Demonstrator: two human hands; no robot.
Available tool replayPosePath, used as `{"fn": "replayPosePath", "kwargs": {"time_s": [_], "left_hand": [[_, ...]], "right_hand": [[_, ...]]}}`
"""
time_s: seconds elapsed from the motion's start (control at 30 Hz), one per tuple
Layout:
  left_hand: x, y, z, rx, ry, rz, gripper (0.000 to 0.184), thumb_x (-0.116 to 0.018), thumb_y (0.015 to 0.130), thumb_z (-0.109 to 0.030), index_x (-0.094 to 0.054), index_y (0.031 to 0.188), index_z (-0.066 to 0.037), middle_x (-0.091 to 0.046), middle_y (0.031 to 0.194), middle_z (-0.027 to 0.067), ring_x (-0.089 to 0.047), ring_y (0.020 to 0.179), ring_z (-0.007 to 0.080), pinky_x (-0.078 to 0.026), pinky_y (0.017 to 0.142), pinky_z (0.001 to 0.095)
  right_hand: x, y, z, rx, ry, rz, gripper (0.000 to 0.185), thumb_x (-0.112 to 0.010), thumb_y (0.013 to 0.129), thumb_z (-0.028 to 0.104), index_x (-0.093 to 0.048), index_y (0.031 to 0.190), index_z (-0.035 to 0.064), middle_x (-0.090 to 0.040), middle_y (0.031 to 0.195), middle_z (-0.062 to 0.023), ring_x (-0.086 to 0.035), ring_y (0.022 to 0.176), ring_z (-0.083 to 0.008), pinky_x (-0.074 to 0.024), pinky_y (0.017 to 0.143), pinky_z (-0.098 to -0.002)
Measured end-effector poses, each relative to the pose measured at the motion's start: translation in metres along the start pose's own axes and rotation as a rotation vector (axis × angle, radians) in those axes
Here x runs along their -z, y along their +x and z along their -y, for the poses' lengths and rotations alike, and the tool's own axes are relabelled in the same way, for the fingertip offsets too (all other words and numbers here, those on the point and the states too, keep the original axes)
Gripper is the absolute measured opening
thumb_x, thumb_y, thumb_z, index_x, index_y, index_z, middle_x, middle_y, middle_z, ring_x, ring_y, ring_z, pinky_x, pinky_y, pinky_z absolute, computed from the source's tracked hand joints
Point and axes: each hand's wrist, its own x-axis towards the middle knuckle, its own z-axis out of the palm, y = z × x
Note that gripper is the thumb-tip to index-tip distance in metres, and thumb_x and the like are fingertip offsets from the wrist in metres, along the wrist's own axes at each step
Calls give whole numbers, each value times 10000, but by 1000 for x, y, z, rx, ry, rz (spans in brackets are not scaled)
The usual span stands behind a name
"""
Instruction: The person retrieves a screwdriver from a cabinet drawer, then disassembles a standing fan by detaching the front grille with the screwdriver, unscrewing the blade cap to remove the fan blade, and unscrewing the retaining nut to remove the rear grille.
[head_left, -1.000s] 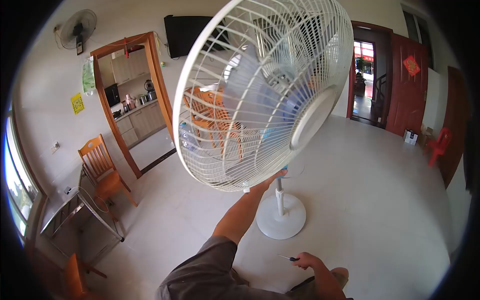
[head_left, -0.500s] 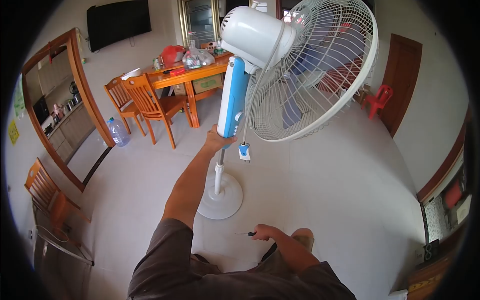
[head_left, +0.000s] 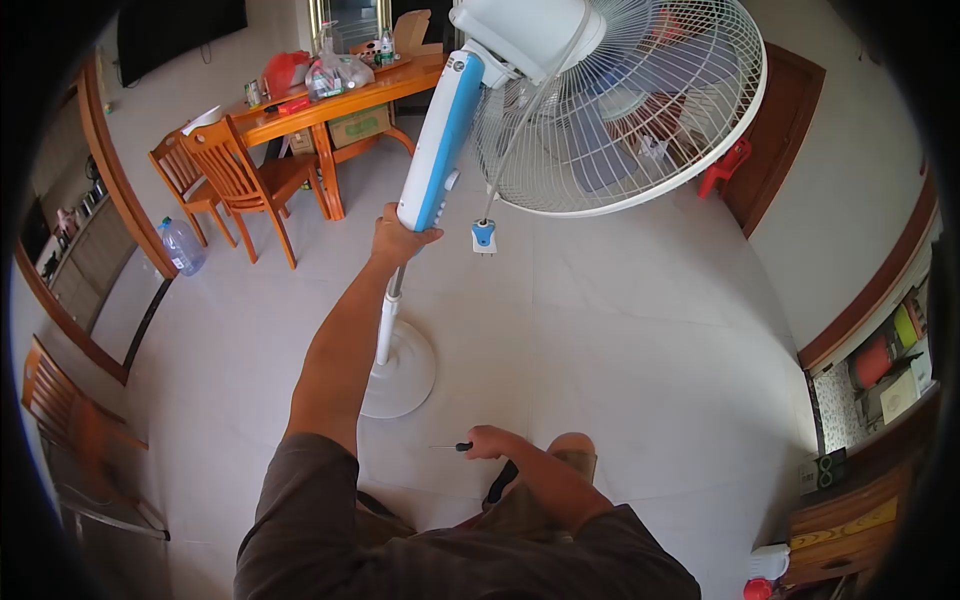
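Observation:
A white and blue standing fan (head_left: pixel 440 140) leans to the right on its round white base (head_left: pixel 402 375). My left hand (head_left: pixel 400 238) is wrapped round the lower end of its blue and white control column, just above the metal pole. The wire-caged head (head_left: pixel 620 120) faces right, with its motor housing (head_left: pixel 525 35) at the top edge. From the motor a cord hangs down, ending in a blue and white plug (head_left: pixel 484 237) right of my left hand. Low in front of my body, my right hand (head_left: pixel 490 442) is closed on the dark handle of a thin screwdriver (head_left: pixel 463 447) pointing left.
Behind the fan is a wooden table (head_left: pixel 300 118) with bags and bottles, and wooden chairs (head_left: pixel 240 170) beside it. A large plastic bottle (head_left: pixel 181 246) stands by the doorway. Farther right are a red chair (head_left: pixel 724 170) and a wooden cabinet (head_left: pixel 850 530) nearer me.
The view has swung right and down, so the fan's rear and column now show instead of its front cage. Its head appears higher. Both hands keep their holds.

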Motion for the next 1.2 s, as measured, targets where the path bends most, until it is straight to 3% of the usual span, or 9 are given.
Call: {"fn": "replayPosePath", "kwargs": {"time_s": [0.1,0.27,0.37,0.57,0.83,0.93,1.03,1.1,1.2], "left_hand": [[1,-4,-4,-19,48,-78,844,-857,573,-390,-422,1171,16,-591,1078,193,-614,980,280,-512,810,356],[9,-12,-12,3,111,-48,861,-824,603,-454,-400,1190,12,-537,1127,232,-600,995,313,-520,804,369],[9,-17,-15,101,73,3,868,-816,623,-472,-365,1230,-45,-457,1212,186,-583,1032,324,-489,876,380],[13,-26,-4,130,49,-117,900,-830,585,-485,-374,1211,-26,-460,1198,210,-594,996,312,-505,836,366],[55,-4,65,58,10,-289,866,-841,605,-435,-383,1144,65,-591,1061,212,-616,962,290,-493,823,343],[74,-33,61,82,-47,-394,634,-837,656,-330,-540,1091,24,-606,1070,139,-602,950,210,-477,814,325],[98,-33,111,-177,-96,-384,573,-815,697,-297,-555,1114,-2,-604,1058,98,-587,933,194,-461,830,322],[113,-41,123,-138,-95,-344,578,-805,706,-347,-557,1128,-40,-607,1038,61,-581,895,181,-469,765,313],[132,-55,118,169,-28,-282,643,-789,674,-483,-551,1124,-91,-609,1003,52,-580,825,201,-471,659,326]], "right_hand": [[-3,3,-3,-2,-23,6,328,-625,727,253,-575,650,-63,-565,560,-142,-564,457,-240,-478,434,-354],[-12,13,-26,11,-42,-35,383,-683,726,336,-602,824,-25,-590,643,-131,-579,525,-238,-473,521,-354],[-7,-7,-25,13,146,-107,375,-687,734,330,-599,821,-24,-581,645,-123,-568,508,-219,-468,503,-351],[18,-32,-18,-19,497,-192,290,-656,835,280,-594,851,-2,-556,640,-39,-507,480,-104,-415,426,-261],[98,-96,40,299,1149,-740,233,-562,899,213,-603,903,-16,-556,697,-35,-475,522,-89,-409,492,-248],[116,-119,69,467,1201,-778,212,-557,898,157,-605,1002,-21,-566,736,-33,-488,564,-87,-417,535,-240],[128,-132,101,598,1149,-748,211,-575,880,119,-609,1028,-27,-557,733,-18,-477,582,-79,-411,540,-235],[132,-133,120,674,1103,-707,208,-582,873,117,-615,1018,-28,-548,721,-10,-468,579,-75,-405,536,-235],[133,-128,145,697,1052,-664,210,-597,855,138,-629,982,-26,-537,698,7,-449,557,-64,-391,516,-229]]}}
